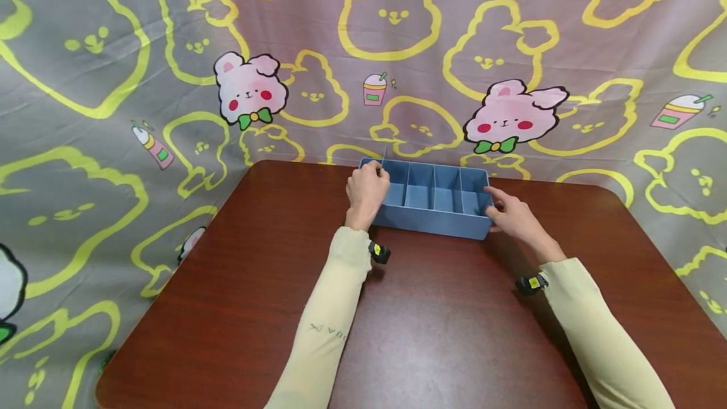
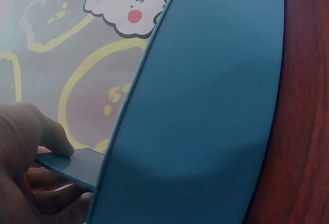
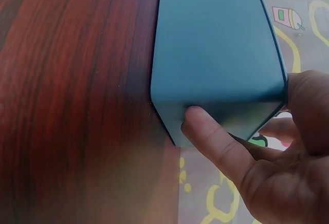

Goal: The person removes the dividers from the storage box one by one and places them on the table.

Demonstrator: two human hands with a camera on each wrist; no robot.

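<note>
Pinching a thin blue panel (image 2: 85, 167), the left hand (image 1: 368, 189) had its thumb on 1 face and its fingers on the other. The panel seemed to meet the rim of the blue box (image 1: 428, 223) close to the box's 9 o'clock end. Its lower part was hidden, so how deep it sat could not be told. In the head view, a thin blue edge stuck up at 1 o'clock from this hand.

From the left hand, most of the box lay toward 3 o'clock. Its long way ran from 9 o'clock to 3 o'clock, tipped a tiny bit toward 4. The left hand was nearer to the panel. The right hand (image 1: 514, 216) gripped the 3 o'clock end, with its thumb at the rim and 1 finger on the outside.

The box looked smooth and plain, with an open top and 3 thin walls plain to see inside. It sat on the shiny brown table (image 1: 443, 320), up at 12 o'clock near the far edge. Behind it hung a gray cloth (image 1: 312, 24) with yellow bunny shapes.
</note>
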